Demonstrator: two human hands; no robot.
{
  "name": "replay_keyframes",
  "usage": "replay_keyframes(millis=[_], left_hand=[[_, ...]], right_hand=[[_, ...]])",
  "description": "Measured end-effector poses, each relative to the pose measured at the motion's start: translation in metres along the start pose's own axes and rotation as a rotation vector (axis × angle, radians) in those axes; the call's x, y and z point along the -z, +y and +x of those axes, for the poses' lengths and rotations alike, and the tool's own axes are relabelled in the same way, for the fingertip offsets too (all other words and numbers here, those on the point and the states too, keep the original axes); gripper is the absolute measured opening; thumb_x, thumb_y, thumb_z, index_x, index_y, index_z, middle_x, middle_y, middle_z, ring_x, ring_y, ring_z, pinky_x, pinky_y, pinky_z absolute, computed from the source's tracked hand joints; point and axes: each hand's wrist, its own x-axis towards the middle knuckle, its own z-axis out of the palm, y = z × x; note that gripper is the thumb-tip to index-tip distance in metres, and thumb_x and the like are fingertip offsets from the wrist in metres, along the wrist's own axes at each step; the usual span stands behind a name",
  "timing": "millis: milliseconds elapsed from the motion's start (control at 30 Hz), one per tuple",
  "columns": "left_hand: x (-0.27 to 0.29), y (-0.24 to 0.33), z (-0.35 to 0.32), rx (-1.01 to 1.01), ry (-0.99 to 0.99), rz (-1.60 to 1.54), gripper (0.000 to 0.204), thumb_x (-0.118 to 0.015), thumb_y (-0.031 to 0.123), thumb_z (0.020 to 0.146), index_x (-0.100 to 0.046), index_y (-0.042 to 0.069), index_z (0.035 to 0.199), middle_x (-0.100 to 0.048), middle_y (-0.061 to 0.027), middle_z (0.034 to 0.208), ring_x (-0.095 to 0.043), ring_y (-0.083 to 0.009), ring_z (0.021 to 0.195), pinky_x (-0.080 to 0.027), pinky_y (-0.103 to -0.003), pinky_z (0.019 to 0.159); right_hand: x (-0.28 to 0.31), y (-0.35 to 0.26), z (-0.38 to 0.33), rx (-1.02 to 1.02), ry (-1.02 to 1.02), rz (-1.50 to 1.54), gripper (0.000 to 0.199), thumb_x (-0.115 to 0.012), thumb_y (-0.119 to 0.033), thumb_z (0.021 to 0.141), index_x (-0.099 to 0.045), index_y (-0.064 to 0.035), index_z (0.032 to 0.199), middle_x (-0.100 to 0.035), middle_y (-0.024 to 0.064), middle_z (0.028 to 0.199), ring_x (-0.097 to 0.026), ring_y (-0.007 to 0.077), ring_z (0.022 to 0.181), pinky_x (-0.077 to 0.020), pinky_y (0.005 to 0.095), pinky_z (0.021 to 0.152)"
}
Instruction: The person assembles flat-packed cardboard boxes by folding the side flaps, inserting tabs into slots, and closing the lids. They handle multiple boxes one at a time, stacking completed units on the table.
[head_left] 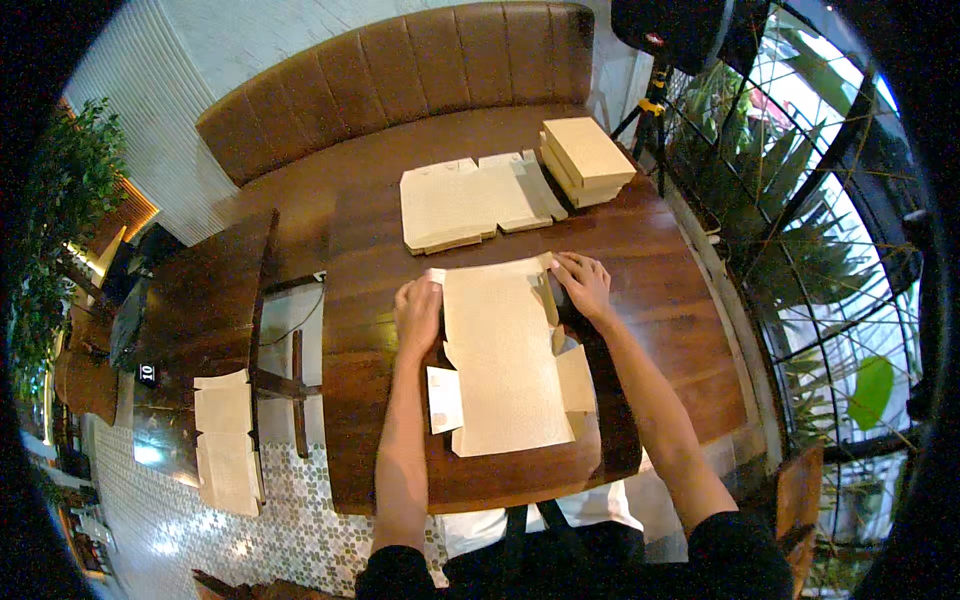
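Partly folded cardboard blank on the wooden table, left grip pinching its far left corner flap, right grip half-curled, thumb and fingers pinching its far right corner

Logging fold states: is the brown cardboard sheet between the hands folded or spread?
Mostly spread: the brown cardboard sheet lies opened out, its broad middle panel uncovered.

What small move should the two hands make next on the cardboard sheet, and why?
Perhaps the left hand and right hand should fold up the far edge of the cardboard sheet: they are at its two far corners, and it lies open on the table.
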Motion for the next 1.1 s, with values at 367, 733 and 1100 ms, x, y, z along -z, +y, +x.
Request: replay_keyframes(millis=[367, 733, 1100], left_hand=[[0.001, 0.014, -0.017, -0.207, -0.019, 0.088, 0.046, -0.039, 0.049, 0.111, -0.071, 0.026, 0.137, -0.064, 0.0036, 0.146, -0.045, -0.0268, 0.143, -0.021, -0.049, 0.120], [0.007, 0.027, -0.017, -0.167, -0.008, 0.074, 0.045, -0.043, 0.048, 0.110, -0.072, 0.024, 0.135, -0.067, 0.0038, 0.142, -0.047, -0.0257, 0.141, -0.021, -0.047, 0.120], [0.005, 0.026, -0.017, -0.126, -0.009, -0.019, 0.044, -0.049, 0.050, 0.108, -0.070, 0.024, 0.136, -0.063, -0.0074, 0.144, -0.044, -0.0285, 0.142, -0.023, -0.047, 0.121]], right_hand=[[0.006, -0.012, -0.019, 0.223, -0.074, -0.263, 0.047, -0.046, -0.062, 0.104, -0.064, -0.0409, 0.142, -0.049, 0.0023, 0.158, -0.036, 0.0391, 0.147, -0.0102, 0.0619, 0.124], [0.014, -0.016, -0.020, 0.325, -0.150, -0.060, 0.043, -0.055, -0.051, 0.103, -0.070, -0.0293, 0.138, -0.054, 0.0024, 0.155, -0.041, 0.0291, 0.146, -0.0123, 0.0609, 0.125], [0.010, -0.021, -0.022, 0.325, -0.090, -0.126, 0.042, -0.056, -0.055, 0.101, -0.074, -0.0306, 0.130, -0.057, 0.0034, 0.151, -0.045, 0.0305, 0.143, -0.0147, 0.0631, 0.125]])
